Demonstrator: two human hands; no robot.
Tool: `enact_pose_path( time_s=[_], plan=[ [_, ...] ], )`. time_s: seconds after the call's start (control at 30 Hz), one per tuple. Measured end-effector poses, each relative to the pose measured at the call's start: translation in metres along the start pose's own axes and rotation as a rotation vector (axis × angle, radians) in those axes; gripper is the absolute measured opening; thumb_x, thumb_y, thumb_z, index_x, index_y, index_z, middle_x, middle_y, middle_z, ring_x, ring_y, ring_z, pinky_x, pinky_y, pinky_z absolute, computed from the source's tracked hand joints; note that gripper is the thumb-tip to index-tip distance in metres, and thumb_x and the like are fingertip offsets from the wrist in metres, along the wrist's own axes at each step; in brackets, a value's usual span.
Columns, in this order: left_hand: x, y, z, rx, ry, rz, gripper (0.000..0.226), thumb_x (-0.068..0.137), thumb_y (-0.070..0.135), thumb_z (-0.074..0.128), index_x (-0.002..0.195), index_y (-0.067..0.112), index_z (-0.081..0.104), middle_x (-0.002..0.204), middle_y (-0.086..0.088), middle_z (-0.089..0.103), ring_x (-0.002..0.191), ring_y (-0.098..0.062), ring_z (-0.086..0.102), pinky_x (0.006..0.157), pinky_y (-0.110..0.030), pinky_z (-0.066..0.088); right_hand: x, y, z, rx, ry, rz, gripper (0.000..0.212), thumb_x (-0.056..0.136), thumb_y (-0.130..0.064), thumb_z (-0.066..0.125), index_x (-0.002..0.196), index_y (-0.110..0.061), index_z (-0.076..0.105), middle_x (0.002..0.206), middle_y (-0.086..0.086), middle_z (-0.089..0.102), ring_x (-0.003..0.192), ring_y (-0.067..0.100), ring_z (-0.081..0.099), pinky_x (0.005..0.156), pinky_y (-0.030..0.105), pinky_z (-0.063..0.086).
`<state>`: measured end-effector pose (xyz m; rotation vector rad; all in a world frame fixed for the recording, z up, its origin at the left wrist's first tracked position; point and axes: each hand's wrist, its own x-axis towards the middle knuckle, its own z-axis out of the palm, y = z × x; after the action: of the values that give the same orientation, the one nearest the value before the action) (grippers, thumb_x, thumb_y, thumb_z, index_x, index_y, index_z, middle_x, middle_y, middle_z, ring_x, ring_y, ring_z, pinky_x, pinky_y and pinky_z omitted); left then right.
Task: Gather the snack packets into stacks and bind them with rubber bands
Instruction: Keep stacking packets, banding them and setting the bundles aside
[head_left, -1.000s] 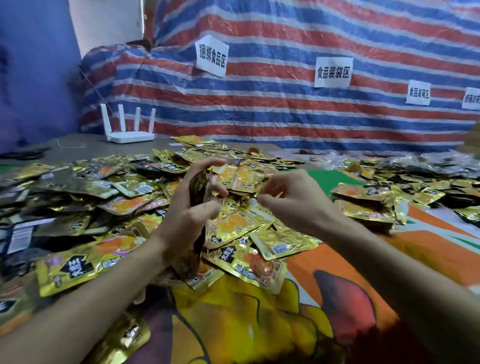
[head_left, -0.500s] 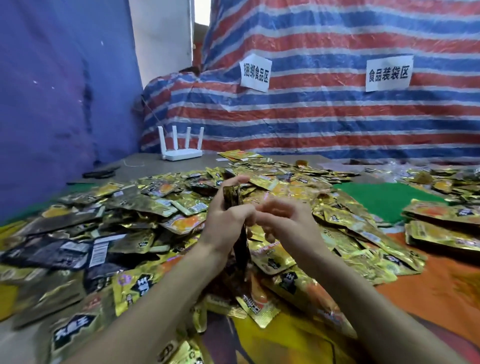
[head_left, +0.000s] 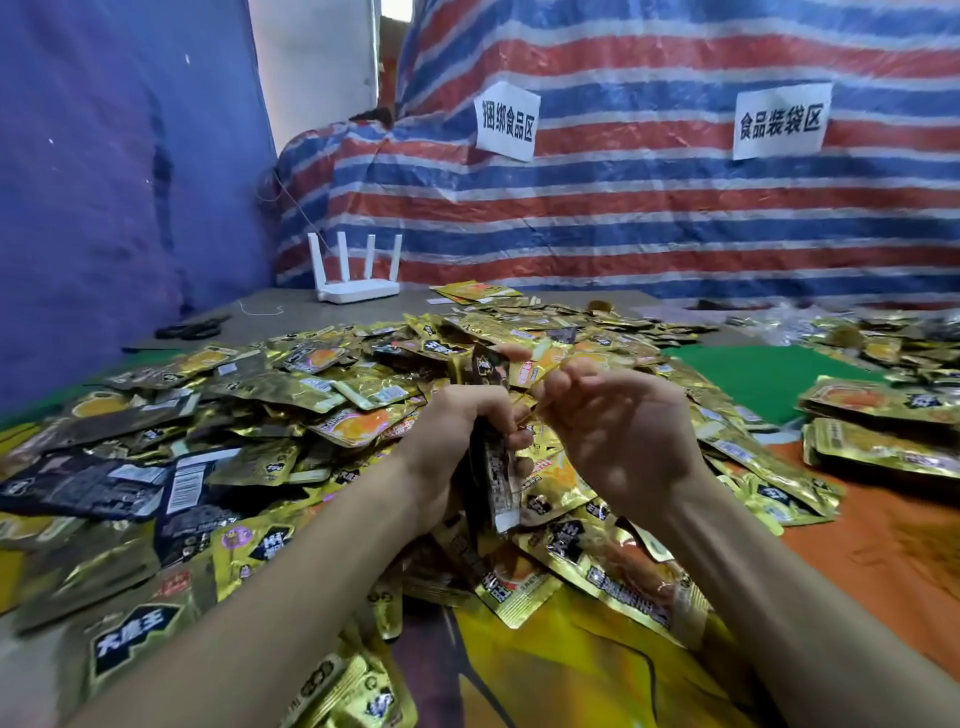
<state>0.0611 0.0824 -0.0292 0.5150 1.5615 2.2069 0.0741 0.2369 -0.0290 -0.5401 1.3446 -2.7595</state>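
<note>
A big heap of gold and dark snack packets (head_left: 311, 395) covers the table in front of me. My left hand (head_left: 457, 431) grips an upright stack of packets (head_left: 493, 467) edge-on, above the heap. My right hand (head_left: 618, 431) is just to its right, fingers curled, pinching a thin yellowish rubber band (head_left: 527, 400) stretched toward the stack's top. Bundled packets (head_left: 883, 426) lie at the right on the orange cloth.
A white router (head_left: 356, 283) with several antennas stands at the table's back left, near a black object (head_left: 192, 328). A striped tarp with two paper signs (head_left: 506, 122) hangs behind. A green patch (head_left: 763, 371) and orange cloth (head_left: 883, 545) show at right.
The view has swung left. My hands have drawn close together, and my right hand now pulls the band against the stack held by my left hand.
</note>
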Motion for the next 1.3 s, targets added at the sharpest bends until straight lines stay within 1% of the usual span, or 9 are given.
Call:
enact_pose_path(
  time_s=[0.17,0.3,0.4,0.57,0.77,0.87,0.97,1.2,1.3],
  plan=[
    [-0.001,0.0,0.004,0.002,-0.022,0.002,0.019,0.059,0.005,0.049,0.072,0.014,0.038,0.069,-0.003,0.033,0.057,-0.014,0.037,0.055,-0.029,0.035,0.001,0.001,0.003,0.141,0.004,-0.064,0.031,0.08,-0.002,0.053,0.089,-0.01,0.082,0.083,0.006,0.073,0.067,0.017,0.068,0.076,0.032,0.061],
    [0.0,-0.001,0.005,-0.019,-0.042,-0.025,0.012,0.07,0.001,0.043,0.071,0.012,0.047,0.071,-0.002,0.037,0.058,-0.015,0.036,0.059,-0.031,0.033,0.0,0.004,0.005,0.073,0.047,-0.08,0.031,0.079,-0.002,0.06,0.094,-0.017,0.083,0.103,0.007,0.078,0.055,0.008,0.065,0.056,0.02,0.058],
    [-0.002,-0.004,0.009,0.045,-0.045,-0.043,0.014,0.075,0.004,0.045,0.071,0.014,0.054,0.065,0.003,0.048,0.055,-0.012,0.04,0.06,-0.03,0.036,-0.001,0.006,0.007,-0.044,0.02,-0.047,0.04,0.077,-0.008,0.068,0.116,-0.017,0.071,0.112,0.009,0.076,0.055,0.01,0.067,0.047,0.016,0.053],
    [0.006,-0.004,-0.007,0.008,0.367,0.085,0.029,0.081,-0.003,0.048,0.1,0.016,0.058,0.066,-0.001,0.043,0.051,-0.013,0.043,0.055,-0.03,0.038,-0.006,0.001,-0.001,-0.452,0.006,-0.093,0.052,0.069,-0.017,0.08,0.121,-0.018,0.07,0.122,0.008,0.073,0.09,0.024,0.077,0.058,0.028,0.061],
    [0.011,0.004,-0.008,-0.143,0.665,0.557,0.055,0.078,-0.008,0.052,0.108,0.038,0.06,0.066,0.008,0.058,0.059,-0.012,0.055,0.058,-0.034,0.051,-0.009,0.026,0.009,-0.776,-0.017,-0.099,0.044,0.074,-0.012,0.087,0.115,-0.022,0.076,0.118,-0.002,0.075,0.105,0.02,0.073,0.072,0.039,0.063],
    [0.011,0.004,-0.005,-0.213,0.669,0.599,0.056,0.074,-0.003,0.055,0.105,0.044,0.06,0.075,0.004,0.058,0.08,-0.025,0.056,0.079,-0.053,0.054,-0.009,0.035,0.016,-0.881,-0.01,-0.154,0.044,0.078,-0.012,0.087,0.118,-0.025,0.074,0.12,-0.006,0.073,0.115,0.015,0.068,0.087,0.046,0.061],
    [0.011,0.007,-0.005,-0.287,0.682,0.6,0.056,0.082,-0.01,0.053,0.112,0.036,0.059,0.091,-0.006,0.057,0.089,-0.029,0.056,0.083,-0.044,0.057,-0.011,0.041,0.02,-0.946,0.041,-0.2,0.045,0.078,-0.014,0.087,0.119,-0.025,0.072,0.119,-0.009,0.073,0.117,0.006,0.065,0.102,0.047,0.053],
    [0.013,0.009,-0.008,-0.58,0.534,0.35,0.054,0.088,-0.003,0.049,0.136,0.022,0.053,0.092,-0.014,0.055,0.085,-0.033,0.061,0.091,-0.048,0.054,-0.012,0.048,0.021,-0.933,0.115,-0.251,0.046,0.07,-0.024,0.086,0.113,-0.024,0.071,0.114,-0.011,0.072,0.11,0.001,0.065,0.098,0.03,0.05],
    [0.009,0.009,-0.007,-0.64,0.421,0.295,0.041,0.088,-0.001,0.045,0.115,0.028,0.056,0.08,-0.012,0.065,0.08,-0.032,0.069,0.084,-0.049,0.058,-0.012,0.046,0.021,-0.953,0.134,-0.209,0.066,0.065,-0.027,0.092,0.126,-0.03,0.066,0.122,-0.011,0.068,0.112,-0.005,0.062,0.1,0.03,0.051]
  ],
)
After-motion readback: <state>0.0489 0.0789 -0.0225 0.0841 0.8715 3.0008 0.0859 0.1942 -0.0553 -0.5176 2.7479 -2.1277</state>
